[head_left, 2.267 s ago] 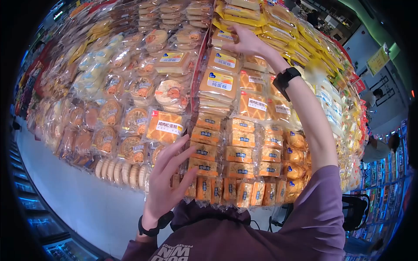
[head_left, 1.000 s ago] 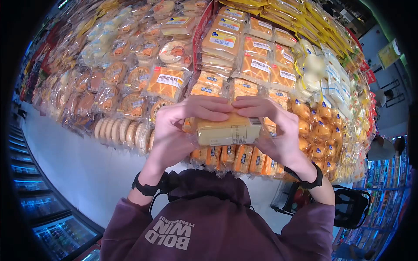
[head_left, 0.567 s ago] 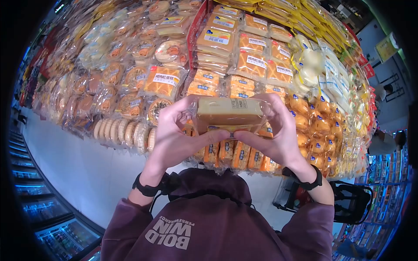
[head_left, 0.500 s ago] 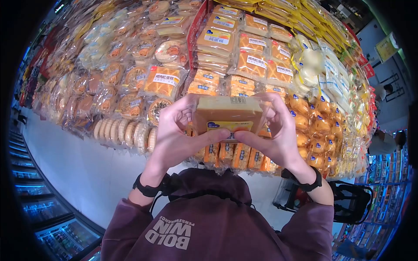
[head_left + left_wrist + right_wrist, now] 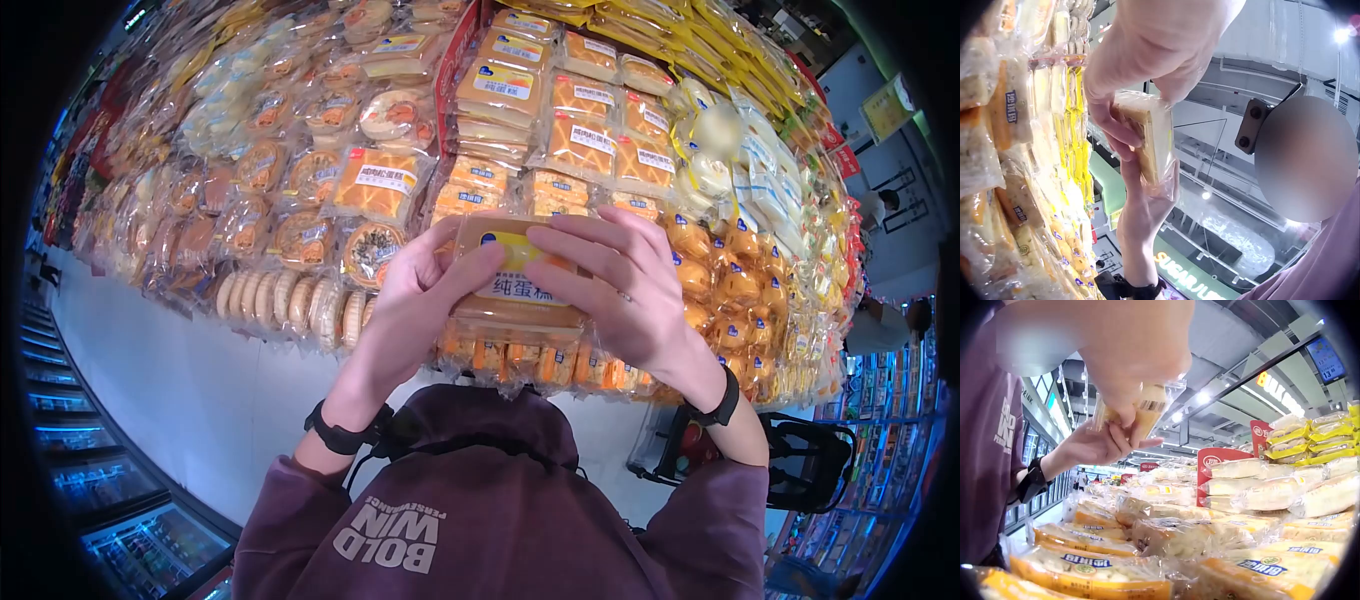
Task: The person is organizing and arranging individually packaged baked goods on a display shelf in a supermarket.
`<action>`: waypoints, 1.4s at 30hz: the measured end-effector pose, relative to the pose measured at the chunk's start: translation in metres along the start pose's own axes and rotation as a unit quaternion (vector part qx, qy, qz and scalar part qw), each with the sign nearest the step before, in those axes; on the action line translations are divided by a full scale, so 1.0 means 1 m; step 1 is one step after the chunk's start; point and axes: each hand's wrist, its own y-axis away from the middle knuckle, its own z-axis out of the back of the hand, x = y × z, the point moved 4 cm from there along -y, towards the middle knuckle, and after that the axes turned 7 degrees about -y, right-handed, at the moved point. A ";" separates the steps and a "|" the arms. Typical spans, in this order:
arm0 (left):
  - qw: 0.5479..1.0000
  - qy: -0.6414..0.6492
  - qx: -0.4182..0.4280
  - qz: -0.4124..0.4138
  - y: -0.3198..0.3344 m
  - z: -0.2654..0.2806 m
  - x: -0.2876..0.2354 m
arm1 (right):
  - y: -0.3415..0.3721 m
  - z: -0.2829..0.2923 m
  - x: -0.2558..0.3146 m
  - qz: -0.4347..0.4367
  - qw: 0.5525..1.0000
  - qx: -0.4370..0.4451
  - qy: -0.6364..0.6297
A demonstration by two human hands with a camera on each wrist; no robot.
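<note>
A clear-wrapped sponge cake [image 5: 510,312] with a yellow and white label is held in both hands in front of the chest, label side up toward the head camera. My left hand [image 5: 400,300] grips its left end, thumb on the label face and fingers curled behind. Across the right part of the label lie the fingers of my right hand [image 5: 635,295], covering some of the print. In the left wrist view the right thumb runs along the back of the cake [image 5: 1163,137], so this hand pinches its end. A barcode shows on the cake [image 5: 1150,406] in the right wrist view.
Beneath and beyond the hands spreads a display of wrapped pastries, with orange-banded packs [image 5: 555,365] at the front edge. A stack of similar sponge cakes [image 5: 500,85] stands beside a red divider [image 5: 455,65]. A black-framed cart [image 5: 810,465] is at lower right.
The right hand reached to the back of the display, then both hands held the cake at the chest. The cake has turned label side up, and the right fingers have moved onto the label.
</note>
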 end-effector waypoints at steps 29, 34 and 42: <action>0.875 -0.367 -0.013 -0.316 0.015 -0.011 -0.031 | 0.036 -0.026 -0.016 -0.446 0.740 -0.048 -0.501; 0.989 -0.110 -0.017 -0.100 0.004 -0.008 -0.017 | 0.026 -0.017 -0.015 -0.475 0.722 -0.124 -0.487; 0.996 -0.076 0.000 -0.055 0.002 -0.009 -0.015 | 0.020 -0.014 -0.016 -0.495 0.701 -0.123 -0.499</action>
